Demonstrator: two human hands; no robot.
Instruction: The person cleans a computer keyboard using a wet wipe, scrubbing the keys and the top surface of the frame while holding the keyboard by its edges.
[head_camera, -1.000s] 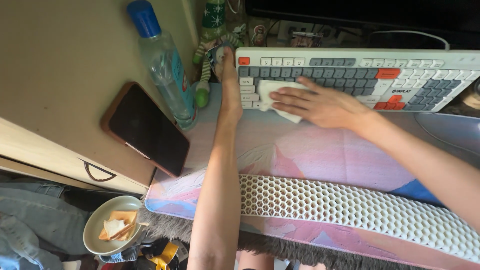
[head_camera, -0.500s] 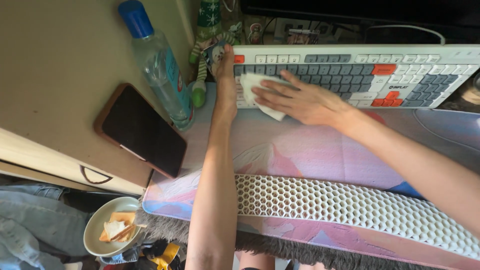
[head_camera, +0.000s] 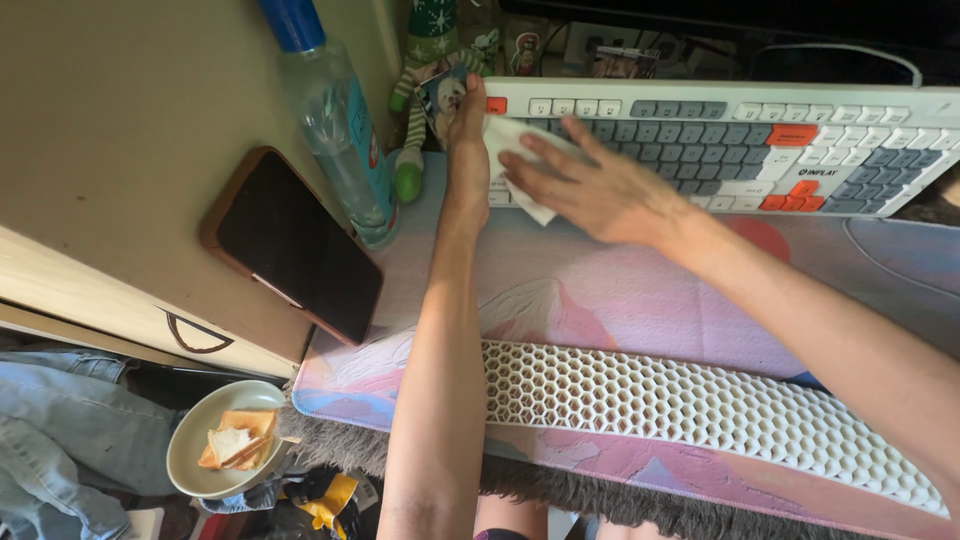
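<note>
Pressing a folded white cloth wipe (head_camera: 517, 160) onto the left end of the long white keyboard with grey and orange keys (head_camera: 740, 145), upper centre of the frame. My right hand (head_camera: 590, 185) lies flat on the wipe, fingers spread and stretched toward the upper left, palm down on the keys. My left hand (head_camera: 463, 140) sits at the keyboard's left edge, just beside the wipe, fingers curled against the corner; cannot tell whether it grips anything, since the fingertips are hidden behind the hand. Left forearm runs straight down the middle of the frame; right forearm comes in from the lower right.

Under both arms: pink and blue printed desk mat (head_camera: 620, 290). Across the lower middle, white honeycomb-patterned wrist rest (head_camera: 700, 405) lying on the mat. Left of the mat, dark smartphone in a brown case (head_camera: 290, 245), screen up, on the beige surface. Clear plastic water bottle with a blue cap (head_camera: 335, 120) lies tilted in the upper left, near the phone. Small green and white striped plush figure (head_camera: 425, 70) at the top, just left of the keyboard. Lower left corner: pale round plate with toast pieces (head_camera: 225, 450), down below the desk edge.
</note>
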